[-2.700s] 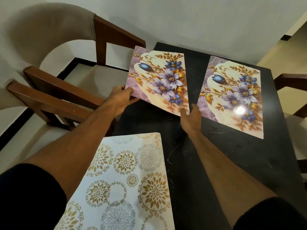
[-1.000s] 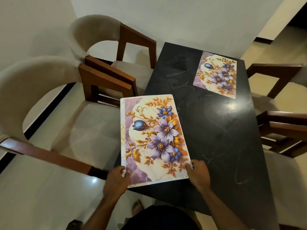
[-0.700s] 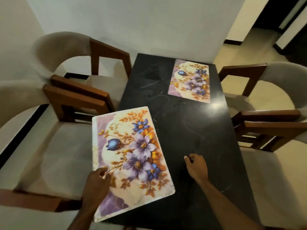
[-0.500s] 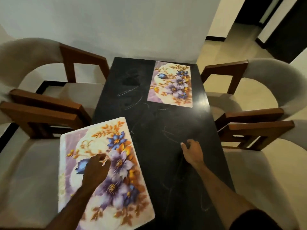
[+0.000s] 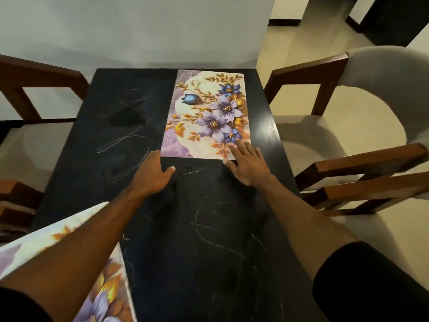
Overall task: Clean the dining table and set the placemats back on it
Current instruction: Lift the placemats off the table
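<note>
Head view | step: taking the far floral rectangular placemat [image 5: 206, 112] off the chalk-marked black dining table [image 5: 185, 228], best by sliding its near edge to get fingers under | left hand [image 5: 151, 175] open at near-left corner, holding nothing | right hand [image 5: 247, 166] flat, fingers on near-right corner | second floral placemat [image 5: 102, 287] lay under the left forearm.

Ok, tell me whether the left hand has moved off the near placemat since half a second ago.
Yes. The left hand went from the near placemat forward across the table to the far placemat.
</note>
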